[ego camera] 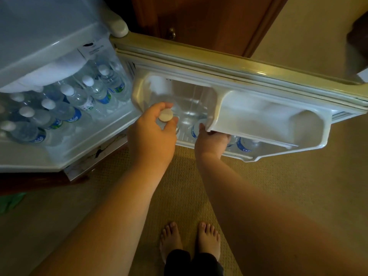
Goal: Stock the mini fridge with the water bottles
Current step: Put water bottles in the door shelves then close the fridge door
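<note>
The white mini fridge (39,42) stands open at the left, its shelf packed with several clear water bottles (79,100) with white caps and blue labels. The fridge door (239,76) swings out to the right. My left hand (153,130) grips a water bottle by its white cap (165,115), upright over the door's lower rack. My right hand (212,141) reaches under the upper door bin (268,120), its fingers hidden beneath it, beside a bottle (197,128) in the lower rack. Another bottle (246,145) lies further right in that rack.
A dark wooden cabinet door (199,22) with a brass knob stands behind the fridge door. Beige carpet and a woven mat (179,176) cover the floor. My bare feet (191,240) stand on the mat below. Something green (12,202) lies on the floor at left.
</note>
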`<state>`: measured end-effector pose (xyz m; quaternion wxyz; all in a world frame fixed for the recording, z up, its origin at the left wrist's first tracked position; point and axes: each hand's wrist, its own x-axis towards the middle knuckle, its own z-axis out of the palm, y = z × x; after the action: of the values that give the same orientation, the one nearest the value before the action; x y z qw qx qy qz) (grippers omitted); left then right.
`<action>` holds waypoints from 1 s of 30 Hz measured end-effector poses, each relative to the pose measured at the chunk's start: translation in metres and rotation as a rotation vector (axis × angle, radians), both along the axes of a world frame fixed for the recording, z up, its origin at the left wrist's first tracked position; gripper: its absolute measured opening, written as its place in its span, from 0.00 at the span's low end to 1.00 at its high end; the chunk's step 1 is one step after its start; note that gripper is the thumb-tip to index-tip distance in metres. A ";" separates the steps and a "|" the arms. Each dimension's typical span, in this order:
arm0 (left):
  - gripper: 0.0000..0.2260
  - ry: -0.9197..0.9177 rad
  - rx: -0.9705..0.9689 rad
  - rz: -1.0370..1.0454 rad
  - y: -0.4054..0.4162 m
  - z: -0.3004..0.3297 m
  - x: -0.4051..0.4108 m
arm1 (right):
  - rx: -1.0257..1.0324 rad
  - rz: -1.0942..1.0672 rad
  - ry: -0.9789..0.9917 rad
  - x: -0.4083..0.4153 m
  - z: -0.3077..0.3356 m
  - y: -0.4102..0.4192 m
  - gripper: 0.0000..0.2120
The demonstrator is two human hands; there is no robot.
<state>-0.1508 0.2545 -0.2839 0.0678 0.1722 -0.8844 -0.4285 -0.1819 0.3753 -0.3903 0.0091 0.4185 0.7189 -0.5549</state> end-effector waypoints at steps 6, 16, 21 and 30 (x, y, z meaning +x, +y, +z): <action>0.12 -0.026 0.018 -0.047 -0.004 -0.012 0.003 | 0.132 0.061 -0.083 0.007 0.001 0.012 0.14; 0.12 -0.023 0.005 -0.080 0.005 -0.018 -0.009 | 0.176 0.116 -0.096 0.014 0.012 0.022 0.20; 0.12 -0.035 0.006 -0.114 0.011 -0.020 -0.024 | 0.136 0.153 -0.110 0.026 0.020 0.029 0.18; 0.10 -0.104 0.043 -0.243 0.018 -0.065 -0.040 | 0.074 0.211 -0.074 0.084 0.016 0.047 0.10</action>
<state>-0.1908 0.2724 -0.3493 -0.0344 0.0873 -0.8917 -0.4429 -0.0982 0.4220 -0.3745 0.0785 0.3607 0.7782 -0.5081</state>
